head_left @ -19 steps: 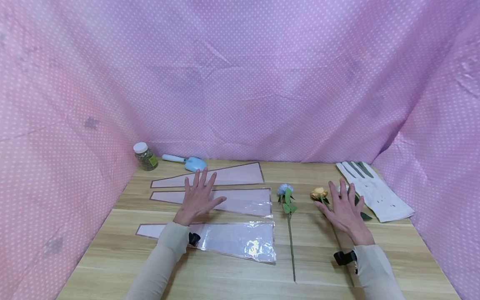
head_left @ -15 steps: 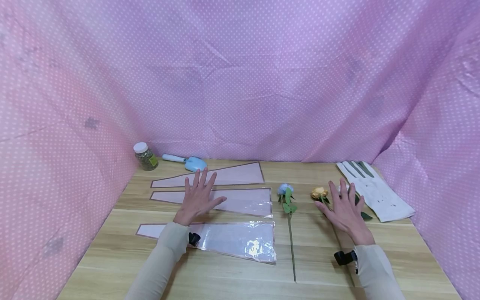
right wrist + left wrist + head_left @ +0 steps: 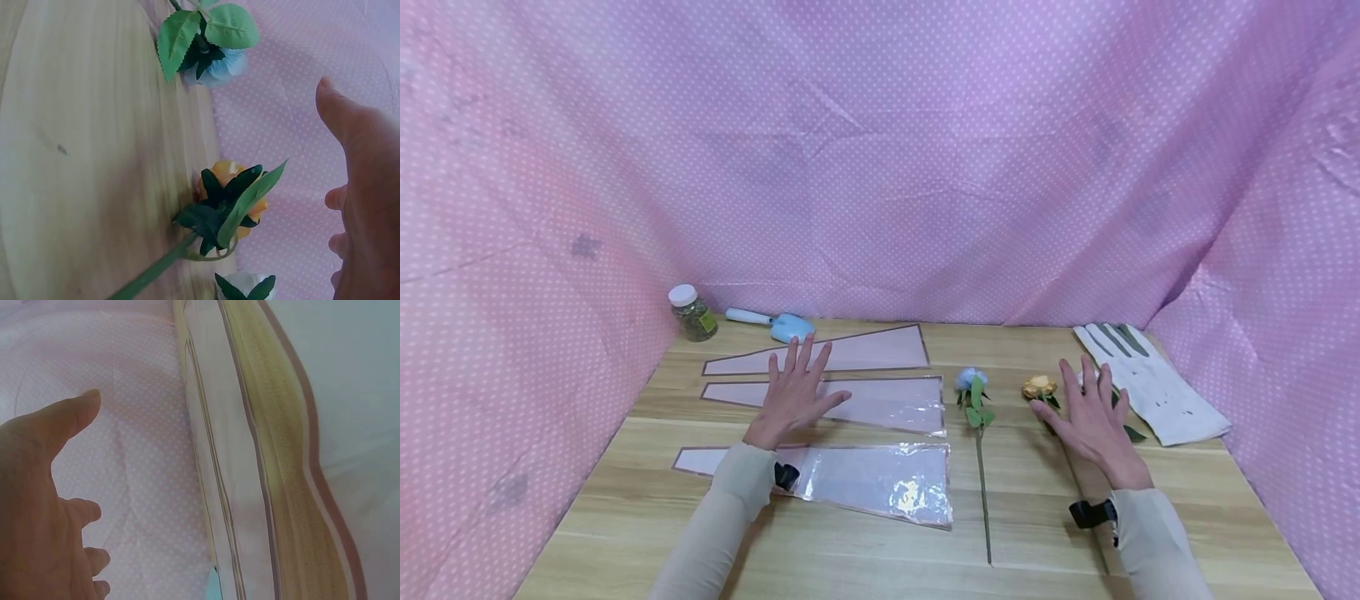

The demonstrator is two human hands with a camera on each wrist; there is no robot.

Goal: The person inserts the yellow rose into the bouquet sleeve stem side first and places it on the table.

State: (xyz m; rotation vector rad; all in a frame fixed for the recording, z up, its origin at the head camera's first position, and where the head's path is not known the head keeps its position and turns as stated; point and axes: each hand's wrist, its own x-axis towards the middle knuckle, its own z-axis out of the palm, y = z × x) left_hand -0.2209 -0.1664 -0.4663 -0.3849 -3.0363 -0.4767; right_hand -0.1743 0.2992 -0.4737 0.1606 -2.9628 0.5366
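Observation:
My left hand [image 3: 792, 402] hovers with spread fingers above the clear flower sleeves, holding nothing. Three flat tapered sleeves with brownish-pink borders lie one behind another: a back sleeve [image 3: 880, 348], a middle sleeve [image 3: 895, 400] and a front sleeve [image 3: 865, 479]. My right hand [image 3: 1093, 425], fingers also spread, is above the yellow artificial rose [image 3: 1039, 387] and hides part of its stem. A white flower [image 3: 247, 284] shows at the bottom of the right wrist view, mostly covered by the hand in the head view. Between the hands lies a blue artificial flower [image 3: 972, 380] on a long stem.
A jar [image 3: 692, 314] with a white lid stands at the back left, beside a light blue hand trowel [image 3: 790, 327]. White gloves [image 3: 1176, 400] with grey-green fingers lie at the right. Pink dotted cloth [image 3: 880, 183] hangs behind and along both sides of the wooden table [image 3: 820, 554].
Both hands stay spread over the table, with barely any shift. The objects lie where they lay.

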